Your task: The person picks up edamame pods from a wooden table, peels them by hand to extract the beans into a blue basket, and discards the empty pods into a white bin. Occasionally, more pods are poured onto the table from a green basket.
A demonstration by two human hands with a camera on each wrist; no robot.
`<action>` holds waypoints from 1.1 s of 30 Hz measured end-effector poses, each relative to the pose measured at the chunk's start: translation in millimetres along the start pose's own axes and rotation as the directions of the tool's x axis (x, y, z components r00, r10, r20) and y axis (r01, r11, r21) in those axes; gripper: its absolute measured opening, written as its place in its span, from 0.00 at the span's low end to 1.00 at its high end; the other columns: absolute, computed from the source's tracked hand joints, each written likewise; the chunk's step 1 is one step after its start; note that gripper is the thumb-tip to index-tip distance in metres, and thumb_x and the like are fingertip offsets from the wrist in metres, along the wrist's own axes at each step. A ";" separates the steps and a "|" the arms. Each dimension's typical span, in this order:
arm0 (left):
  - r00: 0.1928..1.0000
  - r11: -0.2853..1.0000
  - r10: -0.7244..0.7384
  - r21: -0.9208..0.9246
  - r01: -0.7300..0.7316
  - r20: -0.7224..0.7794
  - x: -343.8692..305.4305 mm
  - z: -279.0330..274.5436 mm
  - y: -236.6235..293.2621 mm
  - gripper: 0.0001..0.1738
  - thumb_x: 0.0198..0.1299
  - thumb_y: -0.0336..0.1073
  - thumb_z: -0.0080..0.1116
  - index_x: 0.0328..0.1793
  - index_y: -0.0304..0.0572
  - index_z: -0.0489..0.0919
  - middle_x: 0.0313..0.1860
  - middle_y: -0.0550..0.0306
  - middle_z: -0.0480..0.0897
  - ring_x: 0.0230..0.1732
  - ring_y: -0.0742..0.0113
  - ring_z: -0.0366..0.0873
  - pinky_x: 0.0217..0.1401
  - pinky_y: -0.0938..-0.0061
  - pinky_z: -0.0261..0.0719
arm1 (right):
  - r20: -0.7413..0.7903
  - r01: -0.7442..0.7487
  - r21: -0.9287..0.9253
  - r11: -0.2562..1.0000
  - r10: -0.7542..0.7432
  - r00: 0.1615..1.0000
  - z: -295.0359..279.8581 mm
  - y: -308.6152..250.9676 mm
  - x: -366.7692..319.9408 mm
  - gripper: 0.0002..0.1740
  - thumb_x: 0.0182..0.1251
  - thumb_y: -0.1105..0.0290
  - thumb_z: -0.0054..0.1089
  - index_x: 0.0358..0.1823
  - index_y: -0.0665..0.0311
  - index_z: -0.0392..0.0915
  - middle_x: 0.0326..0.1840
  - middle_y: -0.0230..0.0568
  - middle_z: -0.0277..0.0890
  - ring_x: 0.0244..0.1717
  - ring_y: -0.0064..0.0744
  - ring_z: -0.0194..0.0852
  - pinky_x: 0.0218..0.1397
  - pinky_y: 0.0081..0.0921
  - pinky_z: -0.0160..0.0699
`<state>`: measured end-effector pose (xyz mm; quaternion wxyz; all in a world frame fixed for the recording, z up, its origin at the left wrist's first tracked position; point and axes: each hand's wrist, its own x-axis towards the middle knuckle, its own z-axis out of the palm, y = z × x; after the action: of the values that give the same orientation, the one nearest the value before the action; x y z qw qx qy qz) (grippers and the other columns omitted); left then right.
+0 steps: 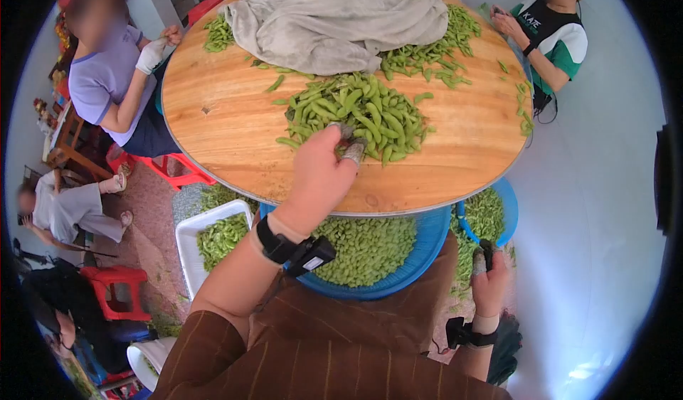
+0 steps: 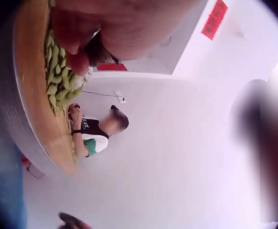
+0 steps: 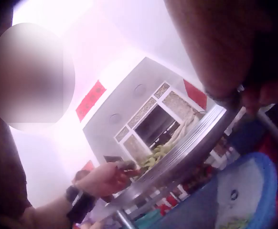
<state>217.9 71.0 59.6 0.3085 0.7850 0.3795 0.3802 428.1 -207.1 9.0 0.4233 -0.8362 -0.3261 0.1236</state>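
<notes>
My left hand [image 1: 324, 172] reaches over the table's near edge, its wrapped thumb and finger touching the near side of a heap of green edamame pods [image 1: 363, 112]. A gap shows between thumb and finger. In the left wrist view the pods [image 2: 55, 76] lie right beside the hand [image 2: 124, 28]. Low on the right, my right hand [image 1: 491, 283] hangs off the table, fingers loosely bent with grey wraps on the tips. No pod shows in it. Below it stands a blue basket [image 1: 509, 211] with green pods or husks. A blue tub [image 1: 442, 240] of shelled beans sits at my lap.
A grey cloth [image 1: 334, 23] covers more pods on the round wooden table [image 1: 228, 130]. People sit at its left and right sides. On the floor are a white crate [image 1: 186, 238] of pods and red stools [image 1: 121, 286]. A wall [image 1: 590, 208] rises at the right.
</notes>
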 end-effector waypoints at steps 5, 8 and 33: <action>0.861 0.644 -0.339 -0.573 0.506 0.379 -25.3 -24.4 25.6 0.05 0.62 0.26 0.52 0.44 0.38 0.77 0.35 0.60 0.82 0.22 0.80 0.70 0.20 0.83 0.66 | 0.157 0.129 0.137 0.982 -0.150 0.976 36.8 -50.8 2.1 0.18 0.58 0.76 0.57 0.51 0.69 0.74 0.40 0.51 0.79 0.39 0.43 0.79 0.44 0.30 0.75; 0.843 0.602 -0.285 -0.599 0.528 0.457 -37.5 -26.7 22.5 0.08 0.63 0.26 0.51 0.47 0.39 0.77 0.33 0.61 0.81 0.22 0.80 0.69 0.22 0.83 0.67 | 0.175 0.366 0.171 0.915 -0.394 0.903 54.5 -74.3 13.1 0.18 0.58 0.76 0.58 0.51 0.69 0.74 0.38 0.52 0.79 0.37 0.46 0.79 0.42 0.31 0.76; 0.887 0.857 -0.069 -0.427 0.287 0.457 -91.9 -8.5 16.3 0.12 0.63 0.28 0.55 0.53 0.36 0.75 0.37 0.61 0.79 0.29 0.79 0.71 0.32 0.83 0.70 | 0.703 -0.291 0.494 0.820 -0.180 0.688 60.3 -119.7 -1.4 0.09 0.65 0.76 0.50 0.46 0.64 0.75 0.26 0.30 0.73 0.19 0.18 0.65 0.21 0.16 0.63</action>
<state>177.9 -12.1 43.3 0.6044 0.7069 0.2682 0.2510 345.2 -118.8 66.6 0.4853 -0.5619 -0.3863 0.5473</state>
